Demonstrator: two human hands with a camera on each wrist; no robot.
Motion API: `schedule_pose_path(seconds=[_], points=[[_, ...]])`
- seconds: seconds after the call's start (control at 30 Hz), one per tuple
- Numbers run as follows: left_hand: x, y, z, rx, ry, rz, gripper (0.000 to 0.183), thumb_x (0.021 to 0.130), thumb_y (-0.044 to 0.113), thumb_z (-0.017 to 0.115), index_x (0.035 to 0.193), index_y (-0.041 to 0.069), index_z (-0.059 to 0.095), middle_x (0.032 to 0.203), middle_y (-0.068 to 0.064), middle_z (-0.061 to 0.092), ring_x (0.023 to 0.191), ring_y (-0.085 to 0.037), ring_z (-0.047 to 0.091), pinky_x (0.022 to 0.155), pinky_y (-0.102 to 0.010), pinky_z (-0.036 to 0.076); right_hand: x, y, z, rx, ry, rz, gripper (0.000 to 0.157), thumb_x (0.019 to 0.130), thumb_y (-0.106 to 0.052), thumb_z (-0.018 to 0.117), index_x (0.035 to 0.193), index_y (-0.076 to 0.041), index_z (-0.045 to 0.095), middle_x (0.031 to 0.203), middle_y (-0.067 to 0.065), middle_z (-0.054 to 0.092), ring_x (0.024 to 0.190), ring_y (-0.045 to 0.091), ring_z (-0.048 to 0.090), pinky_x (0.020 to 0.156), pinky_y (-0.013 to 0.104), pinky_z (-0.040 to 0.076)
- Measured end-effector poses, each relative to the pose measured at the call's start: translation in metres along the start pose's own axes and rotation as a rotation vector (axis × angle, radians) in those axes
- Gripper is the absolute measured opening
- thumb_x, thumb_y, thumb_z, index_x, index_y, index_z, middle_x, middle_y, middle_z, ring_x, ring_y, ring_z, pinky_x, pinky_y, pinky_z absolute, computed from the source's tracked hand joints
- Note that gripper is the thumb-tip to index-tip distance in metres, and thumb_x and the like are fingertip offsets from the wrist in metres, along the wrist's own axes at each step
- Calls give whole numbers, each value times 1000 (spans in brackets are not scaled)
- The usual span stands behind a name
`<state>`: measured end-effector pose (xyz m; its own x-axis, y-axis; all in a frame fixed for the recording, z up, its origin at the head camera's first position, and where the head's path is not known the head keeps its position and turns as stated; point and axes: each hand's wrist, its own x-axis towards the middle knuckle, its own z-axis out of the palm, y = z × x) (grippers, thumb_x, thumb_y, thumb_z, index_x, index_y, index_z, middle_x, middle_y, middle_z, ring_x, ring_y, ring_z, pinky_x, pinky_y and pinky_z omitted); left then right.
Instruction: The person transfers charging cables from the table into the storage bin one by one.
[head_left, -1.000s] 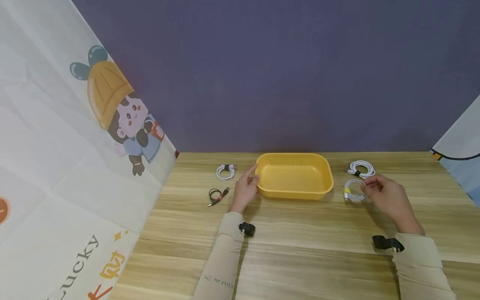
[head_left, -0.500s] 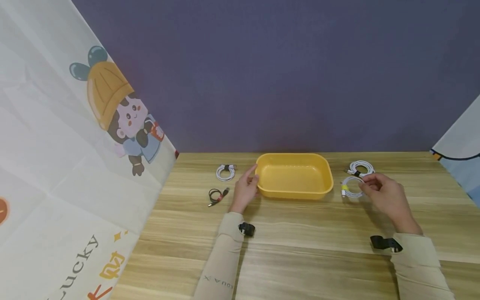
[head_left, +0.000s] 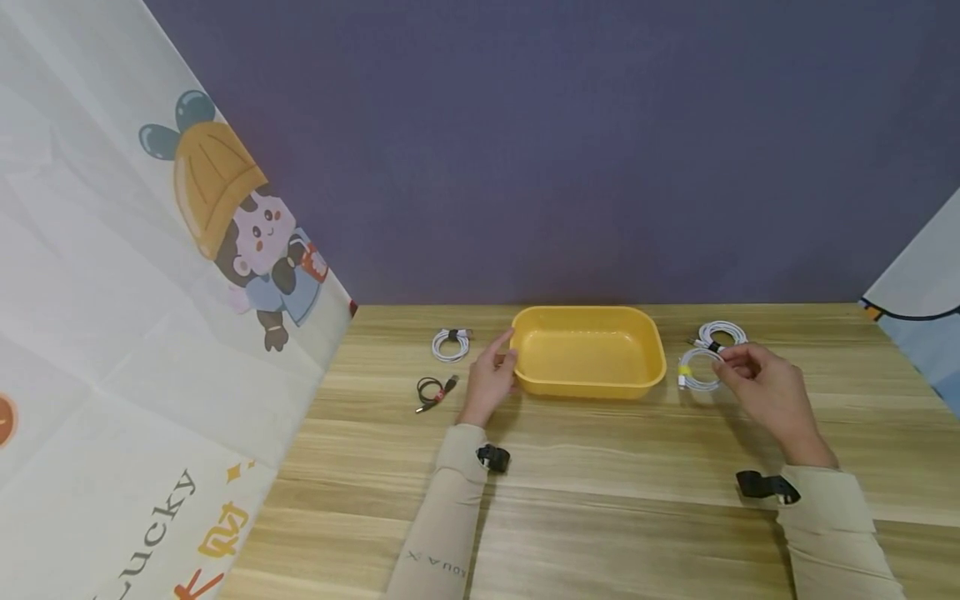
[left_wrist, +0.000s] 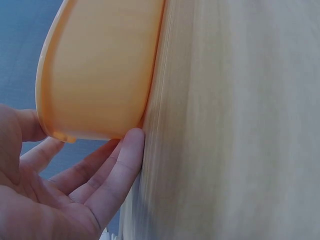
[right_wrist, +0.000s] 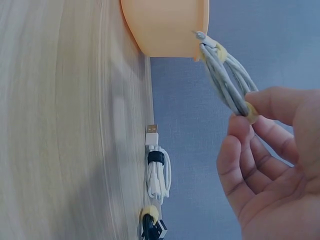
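My right hand (head_left: pixel 772 400) pinches a coiled white charging cable (head_left: pixel 699 386) between thumb and fingers. In the right wrist view this cable (right_wrist: pixel 222 75) hangs above the table, bound with yellow ties. My left hand (head_left: pixel 490 385) touches the left end of a yellow plastic basin (head_left: pixel 588 389). Seen from the left wrist, its fingers (left_wrist: pixel 112 192) rest fairly straight against the basin's end wall (left_wrist: pixel 95 95). Just behind the held coil lies another white cable (head_left: pixel 731 332) with a black tie.
Left of the basin lie a white coiled cable (head_left: pixel 450 346) with a black tie and a short black cable (head_left: pixel 431 389) with a red tie. In the right wrist view, a black cable (right_wrist: pixel 149 222) with a yellow tie lies beyond the white one. A dark wall (head_left: pixel 525 150) borders the wooden table (head_left: pixel 600 475).
My right hand has drifted slightly left and away from me, carrying the pinched cable toward the basin. The left hand and the basin stay in place.
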<state>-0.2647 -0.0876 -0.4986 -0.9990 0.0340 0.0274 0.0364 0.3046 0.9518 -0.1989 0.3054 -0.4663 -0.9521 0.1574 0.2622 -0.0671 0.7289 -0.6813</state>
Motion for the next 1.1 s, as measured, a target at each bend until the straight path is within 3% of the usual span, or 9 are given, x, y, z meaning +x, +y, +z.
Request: schedule_pose_path(seconds=[0.43,1.1], points=[[-1,0,0,28,19,13,44,107,25,55,150,30,53,106,-17,76,68,-30,71,60,-37,64,0,-5,4,49,10,4,28,100,-27,68,112,-2,68,90,1,66,70,-6,53,56,13,46],[0,1,0,34,18,10,43,107,27,56,149,33,53,108,-17,76,69,-30,72,61,-36,64,0,-10,16,128,20,-8,27,99,-24,70,111,-1,68,86,-17,60,72,-6,53,60,9,46]])
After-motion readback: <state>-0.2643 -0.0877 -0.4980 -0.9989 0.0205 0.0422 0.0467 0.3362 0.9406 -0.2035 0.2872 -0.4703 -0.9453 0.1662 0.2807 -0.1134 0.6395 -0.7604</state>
